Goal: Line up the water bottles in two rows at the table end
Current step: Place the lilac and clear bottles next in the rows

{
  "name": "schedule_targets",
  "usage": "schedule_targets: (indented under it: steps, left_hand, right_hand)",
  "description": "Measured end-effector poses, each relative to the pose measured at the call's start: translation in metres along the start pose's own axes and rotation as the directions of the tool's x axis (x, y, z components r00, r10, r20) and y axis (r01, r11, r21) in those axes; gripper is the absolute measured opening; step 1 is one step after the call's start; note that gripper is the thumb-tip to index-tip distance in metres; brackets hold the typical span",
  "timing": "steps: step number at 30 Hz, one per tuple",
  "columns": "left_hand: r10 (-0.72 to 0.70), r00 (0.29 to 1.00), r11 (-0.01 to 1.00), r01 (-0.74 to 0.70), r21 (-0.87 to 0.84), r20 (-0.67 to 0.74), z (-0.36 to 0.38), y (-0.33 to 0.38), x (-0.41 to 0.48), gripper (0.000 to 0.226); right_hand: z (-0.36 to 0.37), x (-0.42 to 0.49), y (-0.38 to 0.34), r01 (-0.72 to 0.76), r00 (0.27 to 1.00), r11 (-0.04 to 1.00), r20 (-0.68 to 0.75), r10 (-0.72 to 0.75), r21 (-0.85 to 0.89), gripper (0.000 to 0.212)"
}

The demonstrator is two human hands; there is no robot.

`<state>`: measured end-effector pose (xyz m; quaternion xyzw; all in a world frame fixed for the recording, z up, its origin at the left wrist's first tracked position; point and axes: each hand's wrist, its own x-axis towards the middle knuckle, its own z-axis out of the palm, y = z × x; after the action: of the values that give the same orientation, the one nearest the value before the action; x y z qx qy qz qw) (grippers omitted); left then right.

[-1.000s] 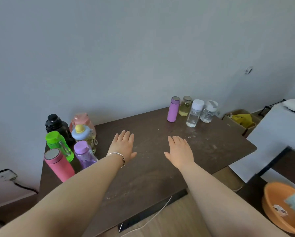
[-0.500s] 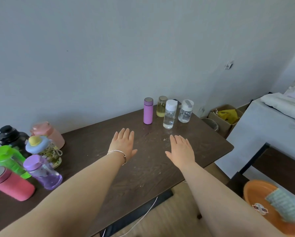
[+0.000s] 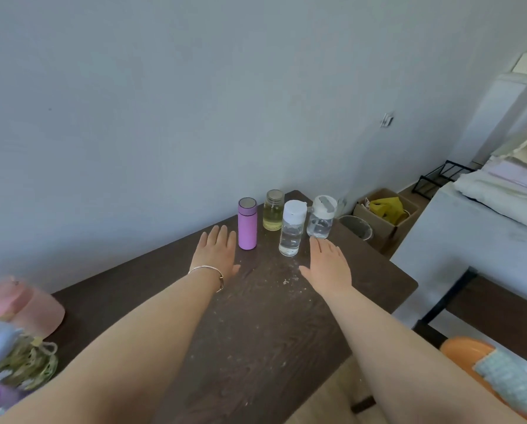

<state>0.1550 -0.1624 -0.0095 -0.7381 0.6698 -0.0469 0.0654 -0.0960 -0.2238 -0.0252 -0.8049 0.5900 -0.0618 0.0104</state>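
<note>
Dark wood-grain table [image 3: 256, 347] fills the lower centre of the frame, its top scuffed with pale specks. At lower left sits a blurred cluster: a frosted pink bottle [image 3: 26, 304] and a netted bottle [image 3: 17, 359]. Both hands are flat, open and empty, left hand [image 3: 216, 255] and right hand [image 3: 328, 267], reaching toward four cylinders at upper centre: matte purple flask [image 3: 247, 223], yellowish glass jar [image 3: 273, 210], two clear white-capped bottles [image 3: 292, 229] [image 3: 321, 217]. Probably the reach before gripping; next comes closing around one and setting it in line.
</note>
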Motion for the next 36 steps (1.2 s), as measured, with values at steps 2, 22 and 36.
schedule_targets:
  steps: [2,22,36]
  left_hand:
    - [0.011,0.999,1.0,-0.012,-0.019,-0.032,-0.004,-0.001,0.021,0.079]
    - [-0.235,0.956,0.915,0.279,-0.291,0.177,0.027,0.013,0.208,0.081]
    - [-0.354,0.913,0.713,0.404,-0.573,0.203,0.026,0.018,0.198,0.073]
  right_hand:
    - [-0.001,0.021,0.003,-0.005,1.0,1.0,-0.016,0.005,0.001,0.079]
    - [0.056,0.195,0.022,0.065,0.997,0.945,0.015,-0.073,0.319,0.094]
    - [0.066,0.197,0.015,0.024,0.998,0.862,0.036,-0.049,0.506,0.09]
